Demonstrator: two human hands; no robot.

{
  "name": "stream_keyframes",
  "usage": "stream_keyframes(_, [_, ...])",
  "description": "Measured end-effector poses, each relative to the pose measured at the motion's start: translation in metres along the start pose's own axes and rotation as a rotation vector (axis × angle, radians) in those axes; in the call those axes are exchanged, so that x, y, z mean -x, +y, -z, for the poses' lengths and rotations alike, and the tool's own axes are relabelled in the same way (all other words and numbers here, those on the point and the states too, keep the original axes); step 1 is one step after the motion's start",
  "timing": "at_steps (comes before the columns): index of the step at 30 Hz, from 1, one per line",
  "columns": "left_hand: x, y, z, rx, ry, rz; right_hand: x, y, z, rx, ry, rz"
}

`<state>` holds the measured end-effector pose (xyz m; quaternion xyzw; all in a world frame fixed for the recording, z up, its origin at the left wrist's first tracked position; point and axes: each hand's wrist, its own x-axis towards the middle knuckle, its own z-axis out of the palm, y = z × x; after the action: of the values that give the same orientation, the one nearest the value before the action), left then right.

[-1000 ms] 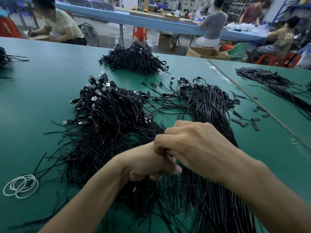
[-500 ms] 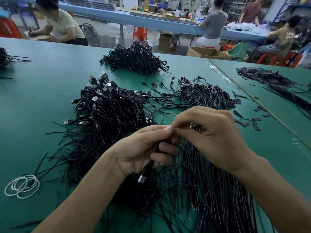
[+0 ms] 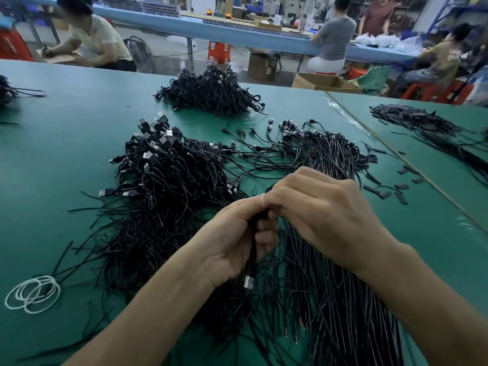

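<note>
My left hand (image 3: pixel 232 241) grips a black USB cable (image 3: pixel 253 256) whose metal plug (image 3: pixel 248 282) hangs out below the palm. My right hand (image 3: pixel 317 210) meets it from the right, fingers curled and pinching the cable's upper end at the left fingertips. Both hands hover over the green table (image 3: pixel 60 159). A tangled heap of black USB cables (image 3: pixel 163 180) lies to the left. A straighter bundle of black cables (image 3: pixel 332 299) runs under my right forearm.
A third cable pile (image 3: pixel 211 92) sits farther back. White rubber bands (image 3: pixel 33 293) lie at the near left. Small black sleeve pieces (image 3: pixel 390 190) are scattered at the right, beside a seam to the neighbouring table with more black parts (image 3: pixel 422 125). Several people work at benches behind.
Both hands have lifted from the cables and moved slightly away from me. A USB plug now hangs below my left palm, and my right fingers have shifted to the cable's top end.
</note>
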<state>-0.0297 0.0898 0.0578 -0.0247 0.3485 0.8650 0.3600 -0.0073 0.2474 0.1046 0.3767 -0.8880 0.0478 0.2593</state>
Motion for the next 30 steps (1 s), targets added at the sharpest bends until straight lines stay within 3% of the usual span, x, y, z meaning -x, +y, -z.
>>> stream_keyframes(7, [-0.005,-0.001,0.000,0.067,0.048,-0.021,-0.006,0.007,-0.001,-0.021,-0.104,-0.012])
stream_keyframes(13, [0.001,0.000,0.001,0.042,-0.124,-0.090,0.001,0.006,-0.008,-0.247,0.157,-0.293])
stream_keyframes(17, [0.000,-0.009,-0.003,-0.173,-0.054,-0.340,0.001,-0.008,-0.013,-0.444,0.340,-0.523])
stream_keyframes(21, [-0.001,-0.018,-0.003,-0.362,0.127,-0.627,-0.005,-0.032,-0.025,-0.890,0.509,-0.781])
stream_keyframes(25, [0.002,-0.021,-0.002,-0.455,0.162,-0.823,-0.015,-0.040,-0.025,-1.360,0.615,-0.974])
stream_keyframes(30, [0.004,-0.009,0.007,-0.964,0.314,-1.198,-0.015,-0.026,-0.005,-1.760,0.391,-1.068])
